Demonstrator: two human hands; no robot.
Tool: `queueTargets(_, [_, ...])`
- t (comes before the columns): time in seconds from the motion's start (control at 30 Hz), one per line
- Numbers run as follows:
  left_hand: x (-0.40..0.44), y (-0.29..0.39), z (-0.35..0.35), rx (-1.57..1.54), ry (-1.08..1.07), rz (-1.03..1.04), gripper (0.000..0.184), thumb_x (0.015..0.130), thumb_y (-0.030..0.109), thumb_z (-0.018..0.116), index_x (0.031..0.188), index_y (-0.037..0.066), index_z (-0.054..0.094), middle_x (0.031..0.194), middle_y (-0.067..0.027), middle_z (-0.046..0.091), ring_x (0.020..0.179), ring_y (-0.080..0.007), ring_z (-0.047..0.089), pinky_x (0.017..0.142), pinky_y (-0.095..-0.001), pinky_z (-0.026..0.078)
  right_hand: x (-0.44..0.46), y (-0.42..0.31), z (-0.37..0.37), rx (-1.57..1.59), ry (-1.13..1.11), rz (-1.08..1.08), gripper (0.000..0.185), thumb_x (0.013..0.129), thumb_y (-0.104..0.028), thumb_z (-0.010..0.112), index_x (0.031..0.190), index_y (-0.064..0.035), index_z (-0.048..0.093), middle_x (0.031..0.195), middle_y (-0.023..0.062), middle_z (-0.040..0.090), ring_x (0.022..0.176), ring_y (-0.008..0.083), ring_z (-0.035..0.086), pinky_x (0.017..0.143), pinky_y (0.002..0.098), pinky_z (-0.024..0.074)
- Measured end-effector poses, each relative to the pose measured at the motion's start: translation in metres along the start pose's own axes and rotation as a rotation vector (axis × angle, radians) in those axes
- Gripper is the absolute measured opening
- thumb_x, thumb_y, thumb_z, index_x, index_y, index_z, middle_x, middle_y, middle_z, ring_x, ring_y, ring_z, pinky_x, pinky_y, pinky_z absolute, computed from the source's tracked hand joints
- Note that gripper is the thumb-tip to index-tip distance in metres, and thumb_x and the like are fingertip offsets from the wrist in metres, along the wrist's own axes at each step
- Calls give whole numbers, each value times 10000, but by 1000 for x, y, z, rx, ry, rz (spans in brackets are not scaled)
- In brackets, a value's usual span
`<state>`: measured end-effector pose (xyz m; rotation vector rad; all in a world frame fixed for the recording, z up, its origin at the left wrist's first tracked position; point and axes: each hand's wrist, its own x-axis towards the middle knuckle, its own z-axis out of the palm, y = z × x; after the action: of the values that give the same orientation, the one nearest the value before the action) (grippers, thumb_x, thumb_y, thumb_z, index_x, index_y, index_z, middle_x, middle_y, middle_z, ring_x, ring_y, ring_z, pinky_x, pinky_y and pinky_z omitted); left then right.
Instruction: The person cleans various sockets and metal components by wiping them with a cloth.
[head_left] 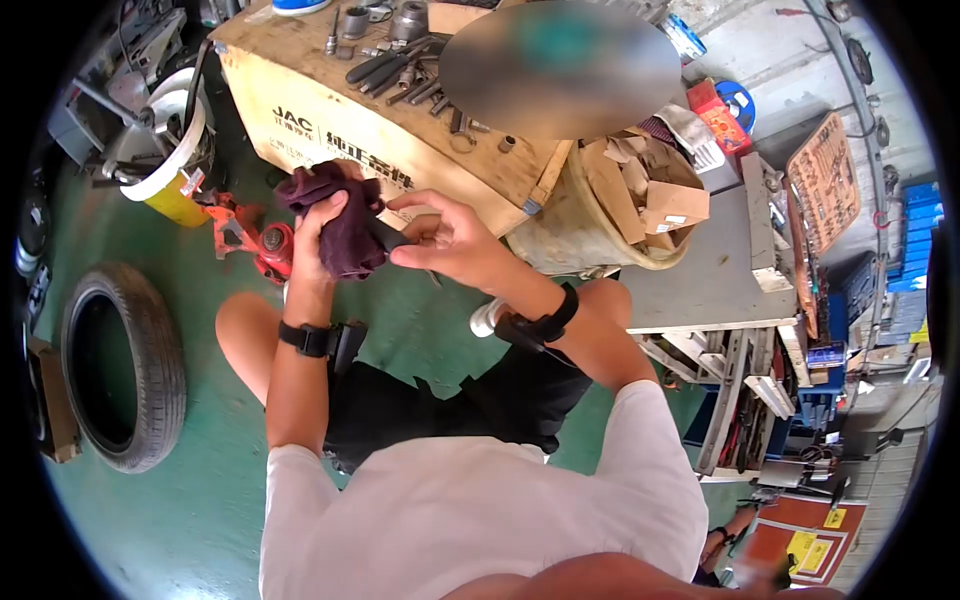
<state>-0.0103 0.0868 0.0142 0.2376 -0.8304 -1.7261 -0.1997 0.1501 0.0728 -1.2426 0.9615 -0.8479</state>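
Observation:
My left hand [322,225] is closed around a bunched maroon cloth [350,245], thumb across its front. A short dark tool end [388,236] sticks out of the cloth on the right; its kind cannot be made out, since the cloth covers the rest. Thumb and fingers of my right hand [445,240] close on this protruding end. Both hands are held above my knees, in front of the wooden box [300,125].
Sockets and black-handled tools [385,70] lie on the box. To its right stands a bin [540,240] of cardboard scraps. On the left are a red jack [270,245], a bucket [190,175] of metal parts and a tyre [165,370]. A person's arm [738,522] shows lower right.

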Motion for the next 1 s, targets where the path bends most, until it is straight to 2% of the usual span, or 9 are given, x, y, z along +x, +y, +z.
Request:
queueTargets(0.07, [1, 2, -2, 34, 218, -75, 301, 844, 174, 637, 1080, 3, 561, 962, -108, 619, 877, -214, 638, 756, -331, 528, 10, 14, -2, 4, 57, -173, 459, 827, -54, 739, 1236, -56, 531, 906, 58, 634, 801, 141, 614, 705, 273, 502])
queueTargets(0.13, [5, -11, -4, 88, 385, -88, 306, 850, 144, 653, 1107, 6, 560, 984, -100, 633, 894, -200, 649, 747, -322, 540, 16, 19, -8, -1081, 246, -783, 466, 765, -36, 747, 1187, -47, 550, 910, 87, 622, 826, 217, 591, 716, 323, 510])
queueTargets(0.17, [7, -19, -7, 88, 446, -111, 301, 859, 174, 645, 1102, 13, 569, 982, -107, 646, 838, -199, 656, 731, -318, 544, 17, 31, -14, -1209, 222, -853, 471, 724, -41, 742, 1158, -46, 559, 912, 104, 607, 850, 279, 558, 743, 369, 506])
queueTargets(0.3, [9, -27, -8, 101, 523, -117, 304, 866, 205, 650, 1089, 8, 587, 988, -100, 661, 824, -193, 659, 730, -317, 547, 11, 29, -20, -1264, 166, -774, 414, 750, -68, 744, 1123, -63, 565, 920, 95, 608, 839, 271, 561, 737, 373, 499])
queueTargets(0.5, [12, 18, -25, 97, 577, 0, 313, 878, 281, 642, 1026, 8, 603, 930, -99, 658, 838, -223, 643, 755, -334, 530, 9, 25, -16, -559, 125, -382, 431, 774, -87, 785, 1120, -61, 531, 850, 119, 689, 727, 167, 663, 643, 287, 493])
queueTargets(0.53, [16, 34, -20, -6, 642, 79, 326, 900, 315, 599, 1033, 17, 606, 890, -97, 661, 825, -234, 648, 753, -364, 539, 4, 21, -22, -513, 99, -295, 429, 770, -96, 812, 1109, -32, 558, 980, 75, 668, 823, 131, 654, 717, 267, 517])
queueTargets(0.6, [10, 53, -74, -113, 513, 205, 348, 919, 349, 550, 1052, 33, 608, 900, -113, 666, 835, -259, 655, 756, -406, 549, -2, 18, -35, -289, 118, -193, 411, 777, -63, 801, 1102, -28, 551, 966, 87, 669, 843, 125, 639, 738, 263, 508])
queueTargets(0.83, [8, 29, -35, -23, 553, 9, 446, 833, 343, 616, 1125, 8, 587, 980, -171, 658, 888, -295, 651, 793, -404, 532, 25, 24, -43, 70, 154, -393, 306, 816, 51, 730, 1040, 13, 526, 1005, 97, 611, 875, 164, 649, 791, 277, 536])
queueTargets(1.0, [7, 2, -16, 41, 430, -182, 530, 792, 169, 658, 1260, -3, 478, 1119, -145, 610, 1004, -275, 625, 905, -406, 519, 36, 45, -47, 135, 162, -441, 282, 806, 89, 721, 1007, 16, 538, 986, 77, 591, 906, 125, 601, 819, 271, 524])
